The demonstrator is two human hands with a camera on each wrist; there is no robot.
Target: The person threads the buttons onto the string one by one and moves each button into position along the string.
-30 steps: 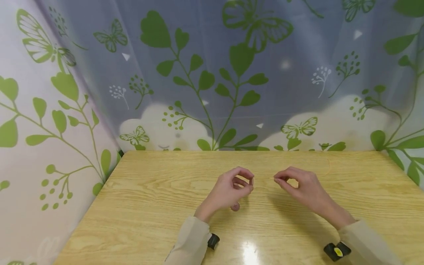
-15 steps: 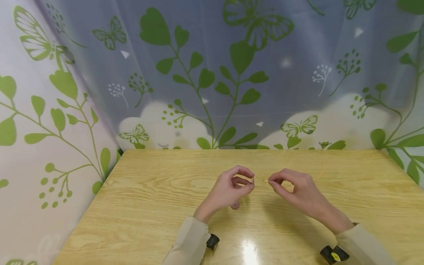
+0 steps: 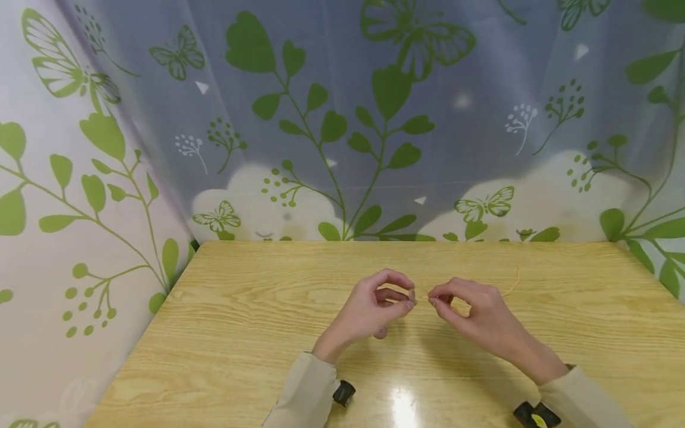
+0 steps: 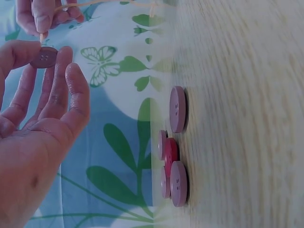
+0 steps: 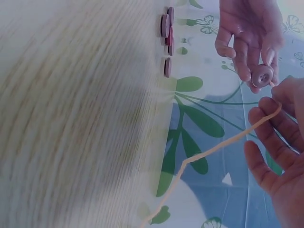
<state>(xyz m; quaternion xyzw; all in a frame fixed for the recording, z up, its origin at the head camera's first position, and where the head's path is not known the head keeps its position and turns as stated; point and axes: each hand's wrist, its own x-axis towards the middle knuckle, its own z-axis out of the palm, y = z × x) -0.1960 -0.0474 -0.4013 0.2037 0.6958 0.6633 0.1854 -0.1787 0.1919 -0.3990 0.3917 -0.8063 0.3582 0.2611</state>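
My left hand [image 3: 369, 306] is raised over the table, pinching a mauve four-hole button [image 4: 45, 57] by its edge between thumb and finger. Facing it, my right hand [image 3: 484, 312] pinches a pale orange cord [image 5: 223, 144] near its end. A short tip of the cord points at the button's rim in the left wrist view; whether it enters a hole cannot be made out. The cord's long part trails from the right fingers down toward the tabletop. Below the left hand, a loose mauve button [image 3: 380, 333] shows partly on the table.
Several more mauve buttons [image 4: 178, 109] and a red button [image 4: 171, 154] lie grouped on the wooden table [image 3: 241, 356]. A leaf-and-butterfly patterned cloth [image 3: 342, 119] hangs behind the table and along its left side.
My right hand has moved left, bringing the cord's end closer to the button. The left hand has shifted very slightly right, and more of the trailing cord shows behind the right hand.
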